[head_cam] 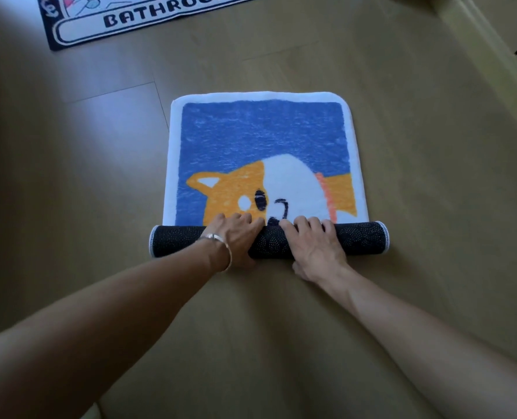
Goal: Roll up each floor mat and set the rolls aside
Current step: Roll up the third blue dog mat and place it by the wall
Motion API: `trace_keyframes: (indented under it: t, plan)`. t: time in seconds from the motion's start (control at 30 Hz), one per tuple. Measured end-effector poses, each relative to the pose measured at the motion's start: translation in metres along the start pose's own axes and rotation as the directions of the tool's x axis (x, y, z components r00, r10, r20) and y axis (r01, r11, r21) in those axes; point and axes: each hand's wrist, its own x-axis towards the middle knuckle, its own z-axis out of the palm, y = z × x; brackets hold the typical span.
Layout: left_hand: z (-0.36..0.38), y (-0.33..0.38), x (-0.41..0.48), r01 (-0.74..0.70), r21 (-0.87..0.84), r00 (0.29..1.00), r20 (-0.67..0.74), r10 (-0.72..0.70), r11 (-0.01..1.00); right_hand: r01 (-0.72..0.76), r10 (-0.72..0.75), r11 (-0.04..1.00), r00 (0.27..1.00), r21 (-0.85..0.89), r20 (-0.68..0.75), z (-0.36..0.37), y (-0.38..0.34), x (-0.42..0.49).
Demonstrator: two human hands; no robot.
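Observation:
A blue floor mat (pixel 263 134) with an orange and white dog picture and a white border lies on the wood floor. Its near end is rolled into a dark roll (pixel 360 240) with a dotted black backing outward. My left hand (pixel 236 237), with a silver bracelet on the wrist, grips the roll left of its middle. My right hand (pixel 314 246) grips it just right of the middle. The fingers of both hands curl over the top of the roll, thumbs at its near side. A second mat (pixel 136 16), black and white with the word BATHROOM, lies flat at the far left.
The wood floor (pixel 84 152) spreads around the mat. A pale raised threshold or baseboard (pixel 490 52) runs diagonally at the far right.

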Motion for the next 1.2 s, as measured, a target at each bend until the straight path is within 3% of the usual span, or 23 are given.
trace_keyframes:
  t: [0.1,0.23,0.5,0.6,0.7,0.8,1.03,1.13,1.2]
  plan:
    - [0.009,0.009,-0.009,-0.033,0.121,0.994,-0.095,0.045,0.992,-0.021,0.007,0.994,0.991,0.107,0.133,-0.013,0.006,0.019]
    - [-0.001,0.014,-0.002,0.058,0.009,0.998,0.022,-0.058,0.998,-0.027,-0.044,0.974,0.952,0.225,0.304,-0.03,0.011,0.027]
    - [0.006,0.016,-0.008,-0.047,-0.085,0.979,0.194,0.063,0.995,0.169,-0.172,0.985,0.98,0.032,0.105,-0.006,-0.008,-0.022]
    - [0.013,0.024,-0.024,-0.058,-0.003,0.994,0.098,0.058,0.998,0.123,-0.127,0.992,0.985,0.036,0.119,-0.001,-0.015,-0.023]
    - [0.021,0.028,-0.036,-0.064,0.092,0.995,-0.065,0.07,0.994,0.091,-0.139,0.98,0.951,0.178,0.276,-0.011,-0.011,-0.007]
    - [0.015,0.028,-0.034,-0.015,0.052,1.0,-0.019,0.016,0.999,0.049,-0.176,0.953,0.893,0.3,0.414,-0.021,-0.005,0.002]
    - [-0.004,0.015,-0.006,-0.031,-0.159,0.973,0.221,0.067,0.987,0.065,-0.081,0.99,0.987,0.122,0.137,-0.008,-0.009,-0.02]
    - [0.0,0.019,-0.012,-0.028,-0.139,0.984,0.173,0.052,0.99,0.058,-0.064,0.995,0.996,0.085,0.068,-0.001,-0.013,-0.021]
    - [0.012,0.021,-0.023,-0.061,-0.045,0.998,0.023,0.062,0.997,0.045,-0.062,0.992,0.988,0.121,0.142,-0.006,-0.011,-0.012]
